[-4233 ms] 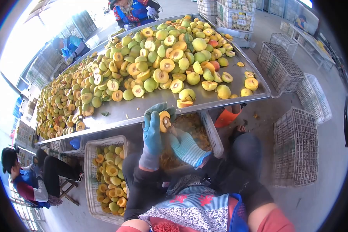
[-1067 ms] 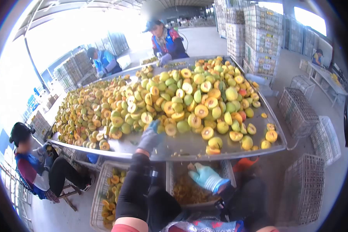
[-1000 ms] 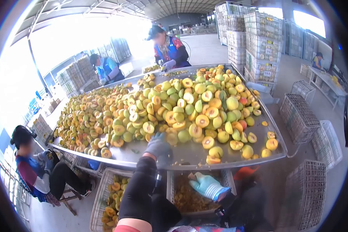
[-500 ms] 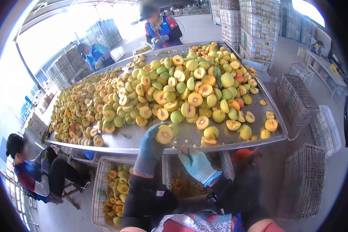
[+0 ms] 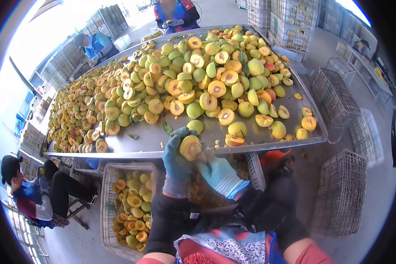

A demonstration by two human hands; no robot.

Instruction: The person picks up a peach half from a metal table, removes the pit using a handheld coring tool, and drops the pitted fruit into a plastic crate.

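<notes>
Fruit (image 5: 190, 148) with a yellow cut face is clamped in the grip of the gloved left hand (image 5: 177, 159), just off the near edge of the metal bench (image 5: 141, 135) in the head view. Its cut face is turned toward the camera. The gloved right hand (image 5: 222, 172) meets it from the right, fingertips at its lower right edge; whether that grip is closed on the fruit or on something small, I cannot tell. Both hands are above a scrap crate (image 5: 256, 169) partly hidden by the arms. On the bench lies a broad heap of whole and halved fruits (image 5: 180, 79), green and yellow, many cut faces showing the stone. A leaf (image 5: 166, 126) lies near the left fingers. Left of the arms, a pale crate (image 5: 104, 207) on the floor holds hollowed halves (image 5: 134, 201). A seated person (image 5: 33, 198) is at the far left, another person (image 5: 176, 15) stands across the bench, and a third person (image 5: 96, 47) leans by its far left side. Stacked crates (image 5: 291, 31) rise behind the far right corner; a lone crate (image 5: 341, 191) stands on the floor at right.
</notes>
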